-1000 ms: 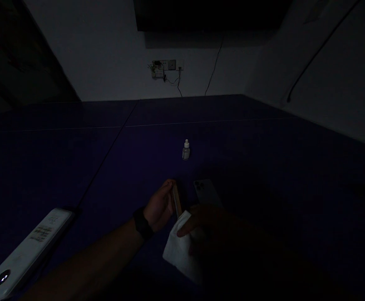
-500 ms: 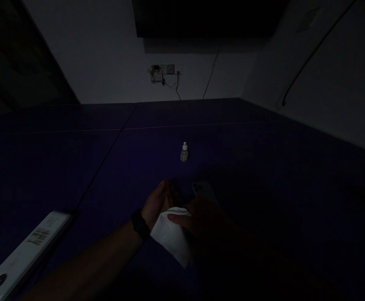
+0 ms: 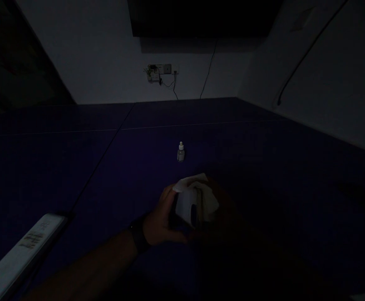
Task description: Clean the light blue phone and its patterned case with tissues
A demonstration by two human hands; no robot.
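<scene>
Right grip (image 3: 224, 205) on creased cloth (image 3: 210, 202)

The bottle (image 3: 181, 156) is clear grey with a white cap and pale label. Under it, the surface (image 3: 129, 167) is deep blue-violet, crossed by one black line and one thin pale line. Nearer than the bottle, the cloth (image 3: 211, 201) is white and the watch (image 3: 139, 237) black. Beyond it, the wall (image 3: 97, 54) looks grey, the screen (image 3: 201, 19) black.
</scene>
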